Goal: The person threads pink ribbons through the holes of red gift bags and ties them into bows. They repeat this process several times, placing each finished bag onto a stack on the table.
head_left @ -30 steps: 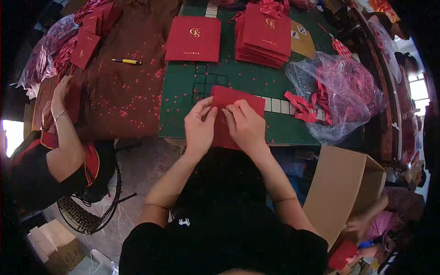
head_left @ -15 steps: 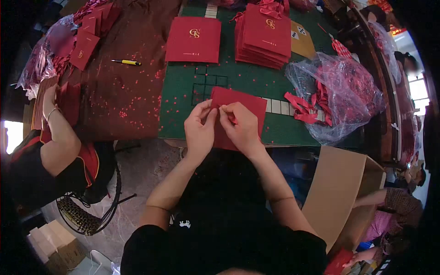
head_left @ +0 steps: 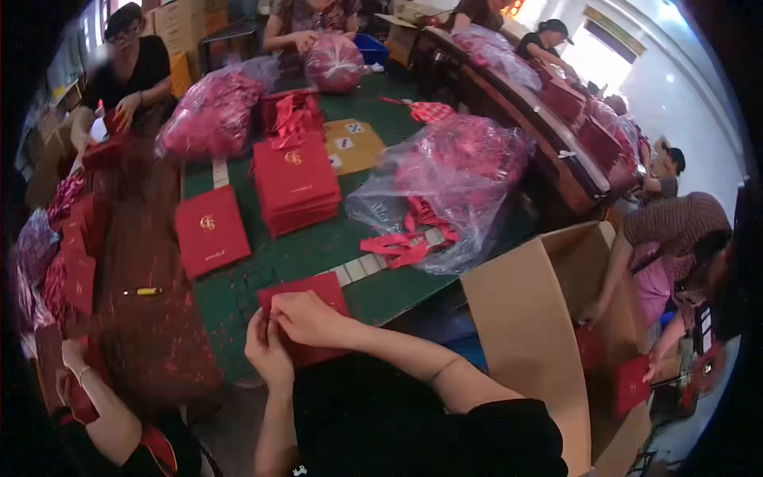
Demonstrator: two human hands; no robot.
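Observation:
A flat red paper piece (head_left: 327,291), perhaps a bag or card, lies at the near edge of the green table under my hands. My left hand (head_left: 269,350) is at its left side, thumb and fingers pinched together. Closed too, my right hand (head_left: 308,318) reaches across the red piece, its fingertips meeting those of the left. What the fingertips pinch is too small and hidden to make out. Beyond them are a red square piece with a gold monogram (head_left: 211,230) and a tall stack of matching red pieces (head_left: 297,187) with red ribbons (head_left: 296,119) on top.
Clear plastic bags of red ribbons lie to the right (head_left: 469,171) and further back (head_left: 214,111). A yellow pen (head_left: 143,292) is on the brown cloth (head_left: 151,238). An open cardboard box (head_left: 524,310) stands right, a person bending over it. Other people work around the tables.
My view has swung to the right and up, showing more of the room. My hands stay together at the red piece, with the right hand now covering more of it.

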